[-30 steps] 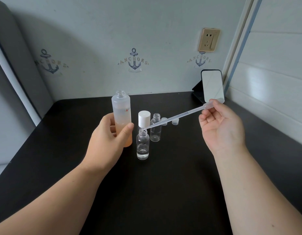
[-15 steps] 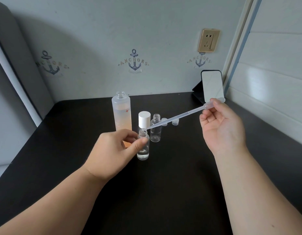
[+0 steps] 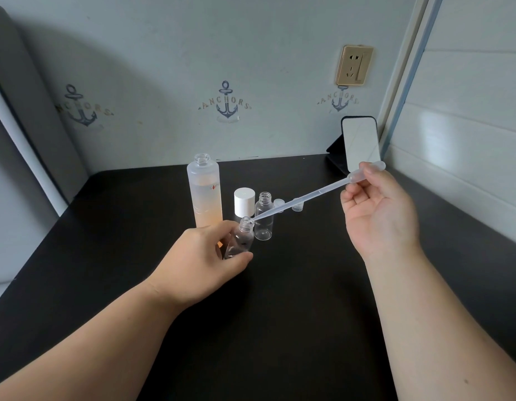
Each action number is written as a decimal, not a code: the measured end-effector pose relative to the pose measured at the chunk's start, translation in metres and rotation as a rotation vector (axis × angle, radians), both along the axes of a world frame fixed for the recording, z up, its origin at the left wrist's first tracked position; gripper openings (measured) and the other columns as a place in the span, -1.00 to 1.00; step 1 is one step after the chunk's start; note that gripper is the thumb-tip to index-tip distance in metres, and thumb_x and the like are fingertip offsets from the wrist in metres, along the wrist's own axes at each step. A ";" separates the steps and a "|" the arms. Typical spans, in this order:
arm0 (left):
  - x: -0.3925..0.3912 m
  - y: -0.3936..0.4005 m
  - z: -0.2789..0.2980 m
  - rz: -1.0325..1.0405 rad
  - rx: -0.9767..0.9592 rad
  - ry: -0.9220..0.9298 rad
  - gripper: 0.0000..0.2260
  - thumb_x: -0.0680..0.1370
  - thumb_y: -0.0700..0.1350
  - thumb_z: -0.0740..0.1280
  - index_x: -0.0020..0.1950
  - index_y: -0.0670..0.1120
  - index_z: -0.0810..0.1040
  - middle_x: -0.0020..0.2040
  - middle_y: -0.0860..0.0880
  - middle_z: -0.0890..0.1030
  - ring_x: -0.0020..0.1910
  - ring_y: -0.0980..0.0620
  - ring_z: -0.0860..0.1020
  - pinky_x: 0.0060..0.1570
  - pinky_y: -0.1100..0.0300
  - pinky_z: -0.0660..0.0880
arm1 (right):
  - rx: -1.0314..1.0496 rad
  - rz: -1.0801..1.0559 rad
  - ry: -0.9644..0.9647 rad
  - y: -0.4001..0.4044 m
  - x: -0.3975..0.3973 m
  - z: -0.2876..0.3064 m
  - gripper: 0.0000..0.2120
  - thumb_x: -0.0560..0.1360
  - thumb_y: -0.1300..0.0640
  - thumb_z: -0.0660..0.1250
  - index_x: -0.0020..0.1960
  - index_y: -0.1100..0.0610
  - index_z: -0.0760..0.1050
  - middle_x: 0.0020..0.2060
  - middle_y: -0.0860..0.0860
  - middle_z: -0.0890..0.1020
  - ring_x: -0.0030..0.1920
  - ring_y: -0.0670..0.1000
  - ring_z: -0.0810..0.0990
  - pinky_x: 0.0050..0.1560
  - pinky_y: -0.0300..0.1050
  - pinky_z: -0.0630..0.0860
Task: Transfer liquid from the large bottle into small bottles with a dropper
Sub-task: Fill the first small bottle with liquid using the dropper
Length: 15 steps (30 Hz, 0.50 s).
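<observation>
Tabletop [image 3: 279, 314]: hands gripping bottle [image 3: 241, 240], dropper [image 3: 308, 196]

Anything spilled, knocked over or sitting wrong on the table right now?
No spill shows. The one thing askew is the small bottle: the left hand holds it tilted towards the dropper tip at its mouth, apparently on purpose. The large bottle and second small bottle stand upright.

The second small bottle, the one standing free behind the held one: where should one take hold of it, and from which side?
Best guess: grip the second small bottle round its straight body, below the open neck, coming from the front right. It stands upright; the white cap and large bottle crowd its left, and the left hand with the tilted small bottle blocks the front left.
</observation>
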<state>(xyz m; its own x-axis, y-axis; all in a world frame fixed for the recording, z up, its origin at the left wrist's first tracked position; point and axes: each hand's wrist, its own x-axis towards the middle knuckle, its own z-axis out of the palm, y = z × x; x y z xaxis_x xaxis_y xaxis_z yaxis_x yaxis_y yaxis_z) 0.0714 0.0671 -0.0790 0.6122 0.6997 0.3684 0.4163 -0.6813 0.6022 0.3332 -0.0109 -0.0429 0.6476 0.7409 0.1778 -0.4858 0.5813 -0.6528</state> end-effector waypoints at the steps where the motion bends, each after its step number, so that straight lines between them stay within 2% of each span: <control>1: 0.000 0.000 0.000 -0.002 0.004 -0.001 -0.89 0.46 0.07 0.46 -0.08 0.17 0.55 -0.20 0.22 0.59 -0.25 0.14 0.56 -0.29 0.41 0.39 | 0.004 0.002 0.002 0.000 0.000 0.000 -0.82 0.51 0.27 0.38 -0.26 0.13 0.61 -0.31 0.02 0.58 -0.30 -0.05 0.54 -0.20 -0.25 0.51; 9: 0.000 0.003 -0.003 -0.012 0.019 -0.011 -0.83 0.46 0.10 0.46 0.01 0.15 0.59 -0.17 0.21 0.59 -0.24 0.13 0.56 -0.29 0.36 0.42 | 0.002 0.002 0.000 0.001 0.001 0.000 -0.78 0.52 0.26 0.39 -0.29 0.12 0.63 -0.31 0.01 0.58 -0.29 -0.06 0.53 -0.20 -0.26 0.50; 15: 0.001 0.004 -0.004 0.002 0.028 -0.006 -0.86 0.46 0.08 0.47 -0.04 0.12 0.58 -0.19 0.20 0.58 -0.24 0.11 0.56 -0.30 0.36 0.41 | -0.019 -0.006 0.026 0.002 0.001 -0.001 -0.81 0.52 0.26 0.41 -0.26 0.13 0.64 -0.30 0.01 0.60 -0.32 -0.07 0.53 -0.22 -0.26 0.49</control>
